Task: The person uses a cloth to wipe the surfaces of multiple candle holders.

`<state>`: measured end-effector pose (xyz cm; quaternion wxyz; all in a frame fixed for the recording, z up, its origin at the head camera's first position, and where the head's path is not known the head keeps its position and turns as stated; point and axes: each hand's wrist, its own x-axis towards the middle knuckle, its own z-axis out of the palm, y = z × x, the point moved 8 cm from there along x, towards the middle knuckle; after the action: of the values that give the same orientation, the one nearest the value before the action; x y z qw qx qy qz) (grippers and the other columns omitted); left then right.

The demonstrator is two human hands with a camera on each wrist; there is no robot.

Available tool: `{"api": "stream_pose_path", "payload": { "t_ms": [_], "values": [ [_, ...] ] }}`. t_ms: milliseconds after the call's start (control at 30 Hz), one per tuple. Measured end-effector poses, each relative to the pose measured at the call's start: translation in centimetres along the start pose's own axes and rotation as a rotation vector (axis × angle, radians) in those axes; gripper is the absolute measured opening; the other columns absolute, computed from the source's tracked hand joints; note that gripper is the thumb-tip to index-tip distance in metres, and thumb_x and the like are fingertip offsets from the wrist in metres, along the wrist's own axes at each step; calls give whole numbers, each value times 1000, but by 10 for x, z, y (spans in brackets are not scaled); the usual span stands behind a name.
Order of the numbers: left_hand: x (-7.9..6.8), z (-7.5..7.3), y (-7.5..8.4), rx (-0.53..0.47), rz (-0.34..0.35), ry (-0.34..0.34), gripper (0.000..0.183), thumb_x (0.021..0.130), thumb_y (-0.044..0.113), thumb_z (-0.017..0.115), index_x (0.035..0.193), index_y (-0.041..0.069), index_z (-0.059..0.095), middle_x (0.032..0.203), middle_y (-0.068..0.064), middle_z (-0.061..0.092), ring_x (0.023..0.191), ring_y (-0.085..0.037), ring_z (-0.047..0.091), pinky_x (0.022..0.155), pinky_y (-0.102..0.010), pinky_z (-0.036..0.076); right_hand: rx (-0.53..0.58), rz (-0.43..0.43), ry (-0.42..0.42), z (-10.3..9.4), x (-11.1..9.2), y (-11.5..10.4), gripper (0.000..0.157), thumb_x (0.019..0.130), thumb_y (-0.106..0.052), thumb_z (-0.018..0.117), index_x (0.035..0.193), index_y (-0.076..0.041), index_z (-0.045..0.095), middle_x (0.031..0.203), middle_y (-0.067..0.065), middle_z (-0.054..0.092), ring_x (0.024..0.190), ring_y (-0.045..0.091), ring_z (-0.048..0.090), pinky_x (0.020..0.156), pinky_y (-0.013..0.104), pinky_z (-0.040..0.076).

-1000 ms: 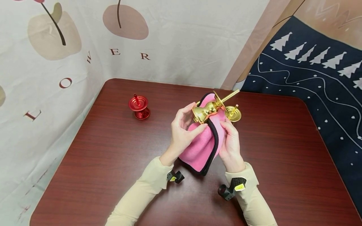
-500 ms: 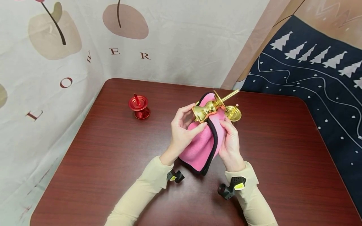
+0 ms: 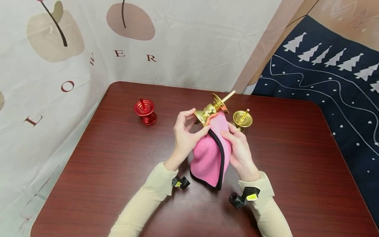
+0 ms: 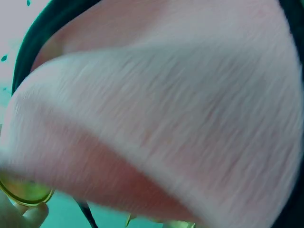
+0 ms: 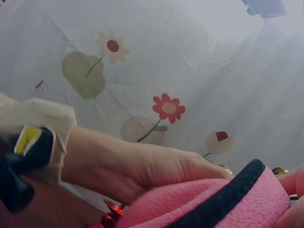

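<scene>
Tilted toward the upper right, a shiny gold candle holder (image 3: pixel 209 110) with a spike is held above the table in the head view. My left hand (image 3: pixel 186 134) grips its flared base between thumb and fingers. A pink cloth (image 3: pixel 211 158) with black edging drapes below and partly around the holder; an orange strip shows along its upper edge. My right hand (image 3: pixel 240 150) pinches the cloth against the holder's underside, its fingertips partly hidden. Cloth (image 4: pixel 156 123) fills most of the left wrist view. In the right wrist view, the cloth (image 5: pixel 209 204) lies in front of my left hand (image 5: pixel 142 166).
A second gold candle holder (image 3: pixel 242 119) stands upright just beyond my right hand. To the left, a red candle holder (image 3: pixel 145 111) stands on the brown table (image 3: pixel 118 158). Printed fabric (image 3: pixel 189 49) hangs behind the table.
Both hands have shifted slightly left with the tilted candle holder and cloth. The cloth now covers less of the holder's far side, and the second gold holder shows more fully.
</scene>
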<state>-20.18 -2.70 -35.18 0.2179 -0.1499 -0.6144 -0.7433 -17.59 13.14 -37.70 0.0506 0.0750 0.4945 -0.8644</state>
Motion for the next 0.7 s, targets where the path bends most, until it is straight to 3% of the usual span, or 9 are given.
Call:
{"api": "stream_pose_path", "payload": {
  "t_ms": [100,233,300,433,567,700],
  "values": [
    [3,-7,-9,-64,-99,32,57,64,-18,74,112,-11,46,106,-17,56,95,-18,59,86,-40,50,-144,-110,2,-1,-3,-9,36,85,11,51,106,-12,69,96,0,66,86,11,62,73,22,52],
    [5,-12,-17,-110,-208,76,55,66,-18,72,112,-10,44,99,-7,57,89,-15,60,83,-38,51,-409,-314,-23,4,-12,-25,33,78,16,58,110,13,62,92,-8,67,86,8,60,75,18,50],
    [6,-15,-20,-103,-256,105,52,67,-15,73,111,-8,46,96,-4,58,86,-13,60,80,-32,52,-512,-413,-41,9,-18,-32,34,76,18,59,109,19,57,94,-12,65,89,6,58,79,17,48],
    [4,-20,-26,-137,-372,165,44,69,-11,73,106,-1,52,90,-2,59,79,-12,61,70,-23,51,-619,-589,-59,16,-29,-42,31,74,20,59,105,18,60,96,-13,63,92,7,56,81,16,45],
    [0,-21,-30,-184,-469,183,38,72,-11,71,103,4,54,86,-2,59,72,-10,60,64,-22,51,-665,-733,-43,23,-32,-47,30,74,19,60,104,15,63,97,4,66,93,7,58,81,16,45],
    [-6,-17,-34,-210,-510,166,34,75,-10,68,105,-1,53,84,-7,59,67,-10,60,62,-29,55,-727,-887,4,28,-30,-49,31,76,15,61,105,8,66,96,21,64,93,12,57,79,17,44]
  ]
}}
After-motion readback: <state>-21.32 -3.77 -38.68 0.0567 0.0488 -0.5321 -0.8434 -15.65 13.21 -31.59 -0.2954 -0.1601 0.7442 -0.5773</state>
